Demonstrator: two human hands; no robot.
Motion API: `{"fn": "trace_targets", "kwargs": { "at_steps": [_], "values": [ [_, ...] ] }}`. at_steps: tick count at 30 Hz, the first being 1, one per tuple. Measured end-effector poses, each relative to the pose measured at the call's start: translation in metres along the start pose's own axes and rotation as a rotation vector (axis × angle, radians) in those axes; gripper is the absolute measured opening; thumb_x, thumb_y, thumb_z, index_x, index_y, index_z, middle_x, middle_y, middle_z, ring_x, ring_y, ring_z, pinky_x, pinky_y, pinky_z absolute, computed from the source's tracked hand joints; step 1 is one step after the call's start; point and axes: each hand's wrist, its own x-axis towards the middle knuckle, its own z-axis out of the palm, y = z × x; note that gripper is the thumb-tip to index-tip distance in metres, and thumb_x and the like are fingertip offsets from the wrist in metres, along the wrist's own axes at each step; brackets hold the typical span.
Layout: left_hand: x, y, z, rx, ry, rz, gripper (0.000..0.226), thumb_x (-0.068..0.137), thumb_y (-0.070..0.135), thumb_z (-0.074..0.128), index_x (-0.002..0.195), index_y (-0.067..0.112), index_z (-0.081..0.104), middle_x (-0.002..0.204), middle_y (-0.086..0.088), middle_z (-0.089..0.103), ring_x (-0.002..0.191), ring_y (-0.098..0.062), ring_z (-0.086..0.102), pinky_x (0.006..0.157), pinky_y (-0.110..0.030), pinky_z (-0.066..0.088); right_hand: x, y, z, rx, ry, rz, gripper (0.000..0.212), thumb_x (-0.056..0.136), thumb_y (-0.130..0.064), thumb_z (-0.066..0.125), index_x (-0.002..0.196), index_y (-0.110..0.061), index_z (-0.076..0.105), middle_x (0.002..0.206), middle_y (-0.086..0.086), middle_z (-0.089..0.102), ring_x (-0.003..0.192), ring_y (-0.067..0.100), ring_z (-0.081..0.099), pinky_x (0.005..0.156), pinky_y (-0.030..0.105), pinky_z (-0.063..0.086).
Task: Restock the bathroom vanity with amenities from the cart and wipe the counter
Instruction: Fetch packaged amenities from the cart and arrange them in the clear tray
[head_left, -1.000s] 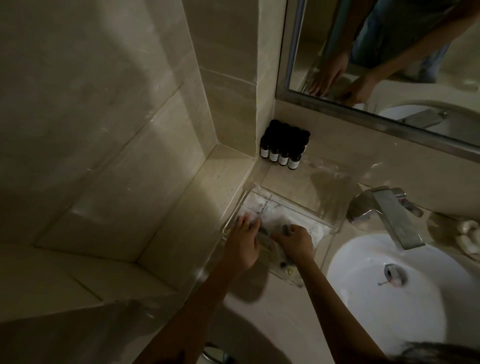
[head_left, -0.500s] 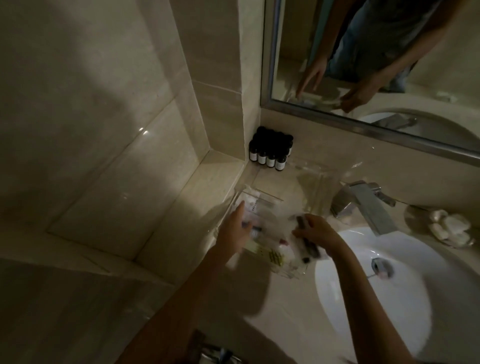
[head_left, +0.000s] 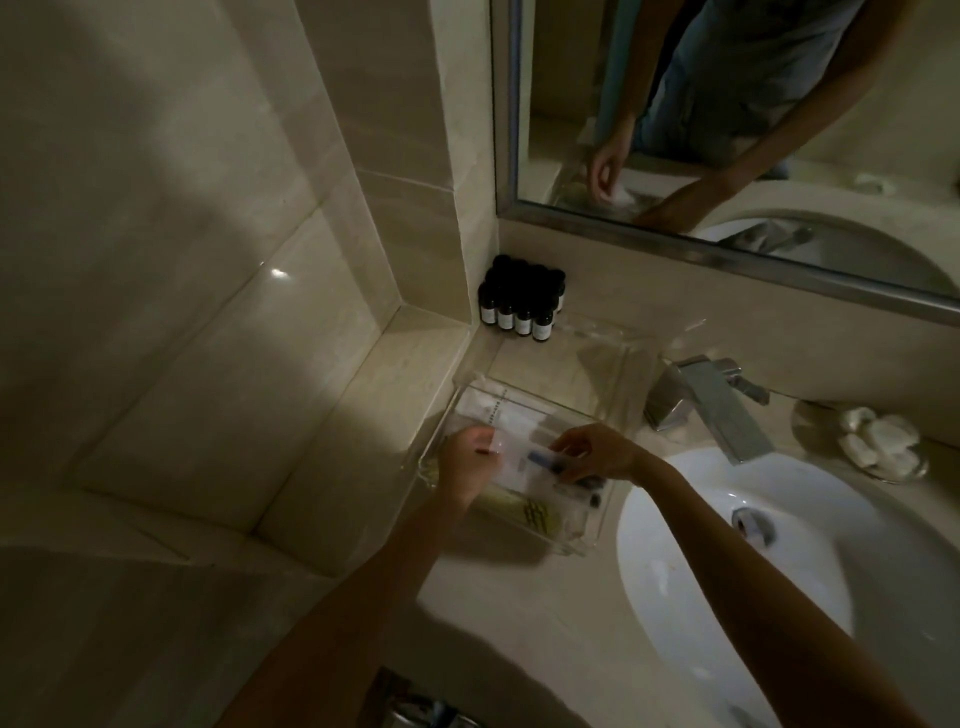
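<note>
Dim beige-tiled bathroom, stone counter (head_left: 519, 623) running into the corner beside a white basin (head_left: 857, 545). Sitting on that counter against the wall side, just left of the basin: clear tray (head_left: 597, 525) with white sachets, a yellowish packet and a few small dark items inside. Over the tray, left hand (head_left: 464, 460), fingers curled, pinching a small white packet (head_left: 493, 447) with a red mark. Beside it, right hand (head_left: 597, 452), thumb and fingertips closed on a long clear-wrapped item (head_left: 545, 460) with a dark blue part, possibly a toothbrush; too blurred to say. Back in the corner, small dark bottles (head_left: 519, 306), upright in a tight cluster. Off to the right, tap (head_left: 711, 410) and a dish (head_left: 904, 470) of white soap pieces.

Probably mid-restock, wiping not yet begun. Risks from here: slick wrappers slipping out of a light pinch and sliding into the basin, given the tray's near corner so close to the rim; a wrist nudging the light tray askew; overfilling, so packets ride above the wall and spill; misplacing things in such poor light.
</note>
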Motion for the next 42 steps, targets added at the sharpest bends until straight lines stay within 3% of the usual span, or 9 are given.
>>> {"fn": "trace_targets", "kwargs": {
  "at_steps": [7, 10, 14, 18, 23, 26, 30, 36, 42],
  "values": [
    [0.012, -0.004, 0.017, 0.108, 0.074, 0.018, 0.034, 0.083, 0.006, 0.068, 0.115, 0.015, 0.062, 0.11, -0.004, 0.066, 0.101, -0.019, 0.063, 0.088, -0.038, 0.055, 0.004, 0.015, 0.009, -0.09, 0.082, 0.008, 0.039, 0.075, -0.022, 0.079, 0.11, -0.015, 0.066, 0.112, 0.004, 0.063, 0.107, 0.02, 0.057, 0.097, 0.034, 0.045],
    [0.013, -0.004, 0.021, 0.149, 0.169, 0.079, 0.029, 0.084, 0.007, 0.067, 0.112, 0.013, 0.063, 0.105, -0.005, 0.068, 0.097, -0.02, 0.064, 0.084, -0.034, 0.055, 0.008, 0.014, 0.015, -0.16, 0.153, -0.001, 0.035, 0.077, -0.024, 0.076, 0.11, -0.019, 0.065, 0.111, 0.001, 0.061, 0.104, 0.018, 0.055, 0.09, 0.03, 0.045],
    [0.013, -0.006, 0.023, 0.196, 0.171, 0.084, 0.026, 0.083, 0.01, 0.07, 0.107, 0.015, 0.063, 0.101, -0.003, 0.069, 0.094, -0.017, 0.064, 0.081, -0.03, 0.055, 0.011, 0.01, 0.022, -0.288, 0.225, 0.004, 0.032, 0.078, -0.033, 0.074, 0.108, -0.024, 0.065, 0.106, -0.002, 0.063, 0.095, 0.015, 0.057, 0.077, 0.026, 0.043],
    [0.018, -0.006, 0.021, 0.275, 0.145, 0.088, 0.027, 0.079, 0.011, 0.074, 0.104, 0.017, 0.063, 0.099, -0.001, 0.069, 0.093, -0.016, 0.065, 0.08, -0.029, 0.055, -0.001, 0.007, 0.027, -0.362, 0.396, -0.057, 0.034, 0.083, -0.045, 0.066, 0.109, -0.023, 0.064, 0.106, -0.001, 0.062, 0.097, 0.018, 0.059, 0.078, 0.028, 0.045],
    [0.011, -0.002, 0.023, 0.403, 0.252, 0.225, 0.039, 0.075, 0.011, 0.077, 0.111, 0.016, 0.061, 0.107, -0.003, 0.064, 0.099, -0.016, 0.059, 0.077, -0.02, 0.042, -0.024, 0.017, 0.045, -0.326, 0.582, -0.213, 0.028, 0.08, -0.031, 0.073, 0.105, -0.018, 0.068, 0.106, 0.006, 0.063, 0.095, 0.026, 0.059, 0.07, 0.031, 0.048],
    [0.006, -0.009, 0.025, 0.472, 0.259, 0.344, 0.037, 0.072, 0.007, 0.077, 0.106, 0.016, 0.063, 0.109, -0.004, 0.062, 0.102, -0.018, 0.057, 0.078, -0.019, 0.043, -0.024, 0.02, 0.063, -0.36, 0.536, -0.198, 0.034, 0.076, -0.018, 0.076, 0.11, -0.021, 0.068, 0.107, 0.005, 0.062, 0.094, 0.025, 0.059, 0.067, 0.031, 0.052],
    [0.004, -0.024, 0.027, 0.425, 0.193, 0.404, 0.016, 0.076, 0.006, 0.073, 0.087, 0.014, 0.064, 0.089, -0.002, 0.066, 0.084, -0.02, 0.064, 0.072, -0.031, 0.054, -0.018, 0.021, 0.074, -0.32, 0.536, -0.143, 0.032, 0.084, -0.009, 0.067, 0.113, -0.021, 0.067, 0.111, 0.003, 0.057, 0.098, 0.022, 0.055, 0.07, 0.035, 0.054],
    [-0.001, -0.016, 0.032, 0.47, 0.161, 0.358, 0.021, 0.083, 0.011, 0.068, 0.103, 0.014, 0.063, 0.108, -0.004, 0.062, 0.105, -0.019, 0.055, 0.091, -0.03, 0.047, -0.015, 0.021, 0.073, -0.253, 0.525, -0.08, 0.027, 0.082, -0.011, 0.07, 0.107, -0.021, 0.068, 0.107, 0.003, 0.057, 0.095, 0.021, 0.057, 0.072, 0.033, 0.056],
    [-0.006, -0.011, 0.029, 0.375, 0.153, 0.347, 0.022, 0.082, 0.002, 0.067, 0.102, 0.009, 0.066, 0.107, -0.008, 0.063, 0.106, -0.023, 0.056, 0.093, -0.027, 0.045, -0.017, 0.016, 0.076, -0.256, 0.528, -0.037, 0.027, 0.084, -0.012, 0.068, 0.11, -0.021, 0.067, 0.113, 0.001, 0.054, 0.102, 0.021, 0.055, 0.078, 0.032, 0.055]
  ]
}}
